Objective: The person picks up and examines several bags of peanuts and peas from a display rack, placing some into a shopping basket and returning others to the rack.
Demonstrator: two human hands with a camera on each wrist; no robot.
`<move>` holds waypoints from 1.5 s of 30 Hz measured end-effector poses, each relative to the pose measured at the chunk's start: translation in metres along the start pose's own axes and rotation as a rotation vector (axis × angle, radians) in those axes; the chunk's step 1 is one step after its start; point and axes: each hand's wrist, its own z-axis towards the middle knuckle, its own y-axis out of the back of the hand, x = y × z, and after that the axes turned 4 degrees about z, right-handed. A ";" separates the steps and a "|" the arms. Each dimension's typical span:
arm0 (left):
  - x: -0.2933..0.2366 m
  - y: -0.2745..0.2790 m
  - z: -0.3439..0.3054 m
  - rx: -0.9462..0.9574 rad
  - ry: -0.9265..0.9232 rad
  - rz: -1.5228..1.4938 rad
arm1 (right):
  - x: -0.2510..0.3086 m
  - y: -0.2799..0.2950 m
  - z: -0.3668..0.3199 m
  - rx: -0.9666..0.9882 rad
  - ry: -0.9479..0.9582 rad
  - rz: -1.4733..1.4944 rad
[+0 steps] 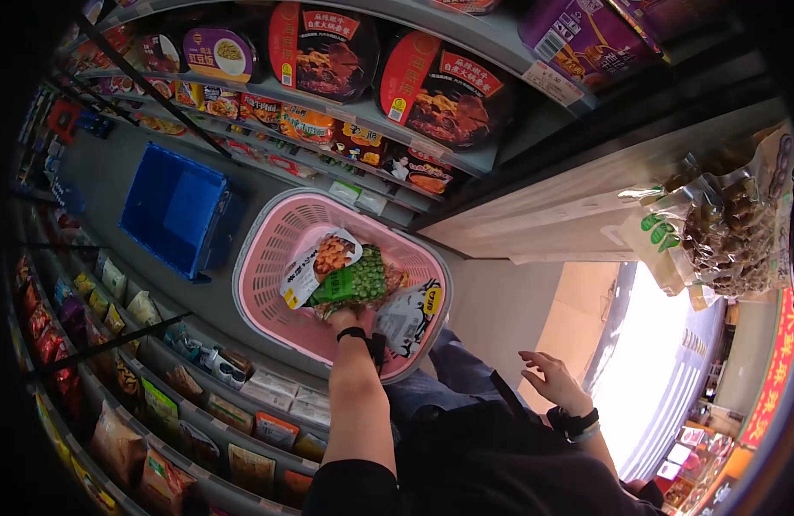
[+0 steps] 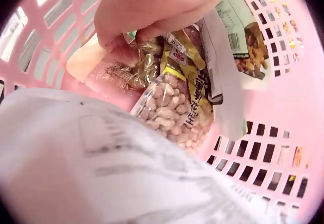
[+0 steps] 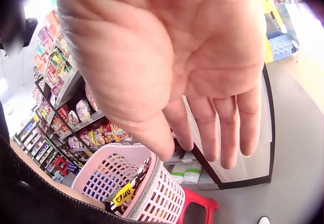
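A pink basket point(image 1: 272, 297) holds several snack bags. Reaching down inside it, my left hand point(image 1: 341, 320) has its fingers curled at a clear packet with brown contents point(image 2: 147, 69); its fingertips are partly hidden among the bags. Around it lie a bag of pale coated peanuts point(image 2: 167, 107), a green bag of peas point(image 1: 363, 277), a white bag with a nut picture point(image 1: 324, 262) and a white-and-black bag with a yellow label point(image 1: 406, 318). My right hand point(image 1: 552, 380) hangs in the air right of the basket, fingers extended and holding nothing.
A blue crate point(image 1: 169, 206) stands on the floor beyond the basket. Under the basket is a red stool point(image 3: 195, 201). Shelves with boxed meals point(image 1: 324, 52) run along the far side, and shelves of bagged snacks point(image 1: 160, 404) along the near left. Bags of brown food point(image 1: 728, 224) hang at the right.
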 end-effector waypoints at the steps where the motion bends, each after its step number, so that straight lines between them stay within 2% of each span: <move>1: -0.001 0.002 0.003 -0.040 -0.010 0.019 | -0.003 -0.002 0.000 0.008 0.002 0.004; 6: -0.016 0.003 0.012 -0.238 -0.072 0.103 | 0.000 -0.006 0.002 0.031 0.019 0.015; 11: -0.015 0.014 -0.011 -0.283 -0.125 0.191 | -0.002 -0.007 0.003 0.037 0.037 0.008; 19: -0.028 -0.001 -0.076 -0.353 -0.212 0.337 | -0.003 -0.006 0.002 0.030 0.042 0.006; 21: -0.032 -0.005 -0.103 -0.403 -0.242 0.719 | -0.004 -0.006 0.002 0.041 0.041 0.011; 22: -0.029 0.000 -0.094 -0.410 -0.249 0.716 | -0.007 -0.007 0.003 0.049 0.069 -0.017; 24: -0.026 0.006 -0.076 -0.381 -0.396 0.896 | -0.007 -0.010 0.005 0.054 0.109 -0.036; 25: -0.027 0.011 -0.078 -0.387 -0.408 0.893 | -0.006 -0.010 0.006 0.059 0.123 -0.042; 27: -0.034 0.014 -0.117 -0.139 -1.285 1.623 | -0.002 -0.008 0.009 0.058 0.148 -0.038; 28: -0.038 0.013 -0.131 -0.149 -1.299 1.622 | 0.000 -0.006 0.011 0.041 0.181 -0.036; 31: -0.049 0.010 -0.162 -0.383 -0.884 1.155 | 0.002 0.000 0.014 0.019 0.220 -0.008; 32: -0.051 0.013 -0.163 -0.388 -0.899 1.150 | 0.002 0.002 0.015 0.019 0.217 0.012; 34: -0.050 0.026 -0.164 -0.332 -1.101 1.135 | 0.005 0.006 0.016 0.005 0.240 0.010; 35: -0.052 0.029 -0.177 -0.307 -1.163 1.048 | 0.005 0.007 0.016 -0.003 0.253 0.001; 36: -0.055 0.032 -0.184 -0.311 -1.174 1.046 | 0.006 0.008 0.016 -0.007 0.261 0.007; 38: -0.064 0.039 -0.195 -0.331 -1.327 1.054 | 0.007 0.010 0.018 0.000 0.295 -0.003; 40: -0.074 0.048 -0.212 -0.278 -1.396 1.038 | 0.009 0.010 0.020 -0.010 0.346 -0.005; 42: -0.088 0.056 -0.257 -0.184 -1.440 1.260 | 0.012 0.008 0.025 -0.024 0.399 -0.009; 44: -0.102 0.067 -0.293 -0.068 -1.599 1.350 | 0.015 0.007 0.035 0.010 0.506 0.001; 45: -0.111 0.069 -0.323 -0.001 -1.701 1.504 | 0.018 0.004 0.040 0.034 0.548 -0.024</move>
